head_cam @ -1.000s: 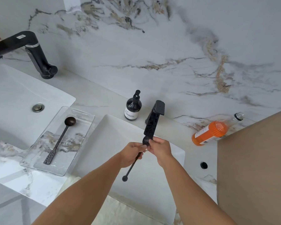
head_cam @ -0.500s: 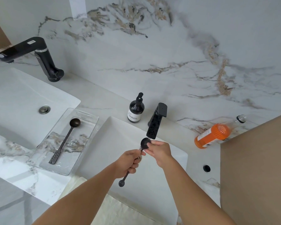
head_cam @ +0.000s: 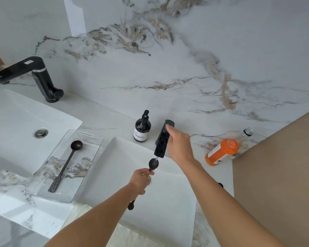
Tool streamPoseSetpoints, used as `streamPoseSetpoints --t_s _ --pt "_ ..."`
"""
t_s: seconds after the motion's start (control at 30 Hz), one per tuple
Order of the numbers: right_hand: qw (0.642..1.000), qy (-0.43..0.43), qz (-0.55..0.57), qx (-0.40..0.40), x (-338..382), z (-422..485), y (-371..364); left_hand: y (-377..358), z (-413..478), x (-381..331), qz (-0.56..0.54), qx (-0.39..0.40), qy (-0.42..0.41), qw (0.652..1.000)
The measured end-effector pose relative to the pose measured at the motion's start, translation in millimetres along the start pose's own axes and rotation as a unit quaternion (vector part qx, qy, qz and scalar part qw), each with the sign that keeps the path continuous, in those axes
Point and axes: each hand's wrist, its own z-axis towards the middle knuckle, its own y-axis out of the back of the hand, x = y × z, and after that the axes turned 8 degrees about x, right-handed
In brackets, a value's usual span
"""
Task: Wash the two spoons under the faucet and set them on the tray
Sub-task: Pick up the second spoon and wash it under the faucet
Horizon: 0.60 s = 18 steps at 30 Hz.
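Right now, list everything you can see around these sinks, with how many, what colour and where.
Spoon on tray: one, dark, lying in the tray.
Spoon in hand: one, dark, under the near faucet.
Tray: one, clear, between the basins.
Near faucet: one, black, behind the near basin.
Far faucet: one, black, far left.
Pump bottle: one, dark, beside the near faucet.
Orange bottle: one, lying on the right counter.
Basins: two, white.
Left hand: holds the spoon handle.
Right hand: on the near faucet.
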Motion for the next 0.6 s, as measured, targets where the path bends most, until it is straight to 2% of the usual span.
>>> streamPoseSetpoints --t_s 0.1,0.23,0.27,0.33,0.4,0.47,0.5,0.57,0.6 --pt "0.995 0.008 -0.085 0.051 3.4 -0.3 -5.1 -0.7 -2.0 -3.6 -0.007 -0.002 -0.006 1.0" --pt "0.987 0.005 -0.113 0.11 -8.1 -9.7 -21.4 -1.7 -7.6 -10.0 -0.001 -0.009 -0.019 1.0" --pt "0.991 0.008 -0.092 0.1 -11.2 -13.6 -24.0 -1.6 -9.5 -11.1 0.004 -0.013 -0.02 1.0" --pt "1.0 -0.008 -0.008 0.008 -13.5 -22.3 -25.9 -1.3 -13.7 -11.3 0.014 -0.018 -0.017 1.0" --pt "0.986 -0.114 0.094 -0.081 -22.5 -37.8 -32.3 -1.8 -21.8 -7.7 0.019 -0.022 -0.013 0.999" --pt "0.931 -0.269 0.242 -0.055 -32.3 -59.4 -47.0 -3.6 -30.9 -2.2 0.025 -0.015 -0.012 0.999" --pt "0.876 -0.329 0.354 -0.008 -33.8 -69.8 -54.6 -5.4 -35.6 0.3 0.027 -0.011 -0.011 1.0" --pt "0.745 -0.37 0.549 0.079 -35.3 -84.6 -64.5 -9.9 -45.0 5.0 0.025 0.004 -0.01 1.0" --pt "0.713 -0.366 0.589 0.097 -38.1 -87.8 -67.2 -11.5 -48.6 6.4 0.021 0.019 -0.012 1.0"
